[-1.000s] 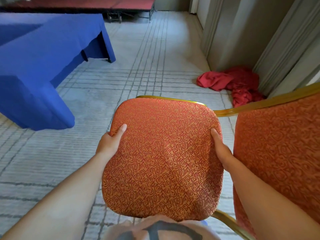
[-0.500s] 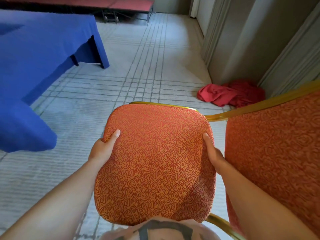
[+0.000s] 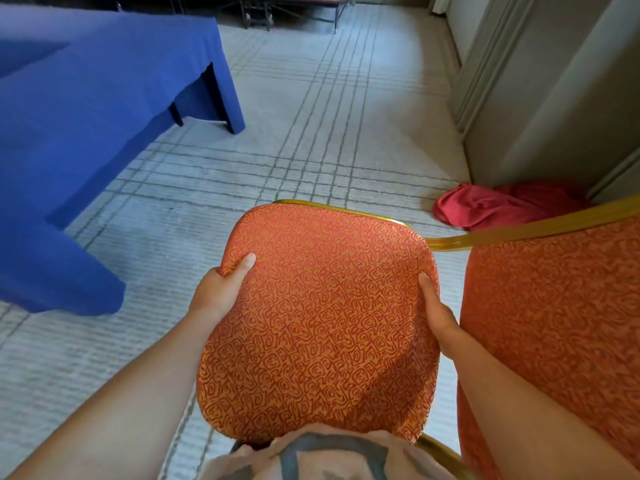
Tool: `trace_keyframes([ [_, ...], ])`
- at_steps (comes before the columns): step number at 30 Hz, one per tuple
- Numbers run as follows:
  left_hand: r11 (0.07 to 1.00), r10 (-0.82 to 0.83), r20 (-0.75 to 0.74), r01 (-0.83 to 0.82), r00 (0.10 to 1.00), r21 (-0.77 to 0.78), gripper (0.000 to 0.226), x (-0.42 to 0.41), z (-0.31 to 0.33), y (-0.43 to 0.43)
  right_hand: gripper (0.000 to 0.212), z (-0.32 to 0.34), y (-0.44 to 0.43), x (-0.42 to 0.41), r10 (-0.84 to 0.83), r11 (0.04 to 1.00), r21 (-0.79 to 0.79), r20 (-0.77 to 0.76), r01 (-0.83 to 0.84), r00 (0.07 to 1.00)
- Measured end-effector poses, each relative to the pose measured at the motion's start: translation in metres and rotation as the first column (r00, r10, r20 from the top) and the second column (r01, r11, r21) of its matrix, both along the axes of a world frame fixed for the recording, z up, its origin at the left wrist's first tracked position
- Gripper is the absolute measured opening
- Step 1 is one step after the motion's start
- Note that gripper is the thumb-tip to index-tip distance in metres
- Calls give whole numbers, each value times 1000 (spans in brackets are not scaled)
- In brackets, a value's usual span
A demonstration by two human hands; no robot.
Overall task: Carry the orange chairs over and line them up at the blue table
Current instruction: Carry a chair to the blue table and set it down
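Presently the orange patterned upholstered chair with a gilt tube frame (image 3: 318, 323) is held off the pale grid-lined carpet (image 3: 311, 133), in front of the person's chest. The left hand (image 3: 221, 289) and right hand (image 3: 438, 317) clamp opposite edges of its cushion, each with the thumb pressed on top. The other fingers pass underneath and are hidden. This two-sided hold probably keeps the load balanced for walking. The orange panel (image 3: 554, 323) on the right, joined by gilt tube, looks like the same chair's backrest. The table draped in blue cloth (image 3: 86, 133) stands ahead on the left, well apart. A crumpled red cloth (image 3: 502, 206) lies by the wall. Against half a second ago, the grip is unchanged and the table corner sits nearer the chair.
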State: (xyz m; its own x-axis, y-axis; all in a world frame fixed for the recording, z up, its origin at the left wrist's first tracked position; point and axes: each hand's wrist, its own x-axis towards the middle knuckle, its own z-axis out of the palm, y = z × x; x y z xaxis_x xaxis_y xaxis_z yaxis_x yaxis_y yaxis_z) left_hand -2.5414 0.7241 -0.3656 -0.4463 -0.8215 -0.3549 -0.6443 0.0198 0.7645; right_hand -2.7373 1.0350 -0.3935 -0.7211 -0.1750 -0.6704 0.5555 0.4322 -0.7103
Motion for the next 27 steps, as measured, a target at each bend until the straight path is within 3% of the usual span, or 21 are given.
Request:
trace_keyframes([
  [2,1000,0,-6,0,1000,16,81,-31,-5,-25,110,-5,-25,-29,-9,1000,-2,5,9,1000],
  [6,1000,-28,-27,28,999,14,63,-102,-16,-84,130,-19,-83,-97,-27,1000,9,-5,27,1000],
  [11,996,-90,-28,91,995,5,85,-201,1,-173,134,-28,-159,-180,-86,996,-11,5,86,996],
  [15,993,-109,-72,104,991,-60,52,-279,19,-224,117,3,-212,-241,-134,991,-39,-60,132,989],
  [17,991,-126,-94,120,988,-58,62,-307,25,-241,102,17,-231,-266,-141,989,-57,-100,136,985],
  [20,991,-124,-126,117,984,-61,97,-353,28,-272,133,22,-258,-308,-168,985,-52,-139,163,976],
  [23,990,-139,-118,136,983,-31,94,-402,22,-298,138,15,-279,-355,-168,986,-34,-141,165,976],
  [27,989,-140,-117,144,983,25,83,-476,0,-331,118,2,-312,-435,-181,983,-34,-93,178,979],
])
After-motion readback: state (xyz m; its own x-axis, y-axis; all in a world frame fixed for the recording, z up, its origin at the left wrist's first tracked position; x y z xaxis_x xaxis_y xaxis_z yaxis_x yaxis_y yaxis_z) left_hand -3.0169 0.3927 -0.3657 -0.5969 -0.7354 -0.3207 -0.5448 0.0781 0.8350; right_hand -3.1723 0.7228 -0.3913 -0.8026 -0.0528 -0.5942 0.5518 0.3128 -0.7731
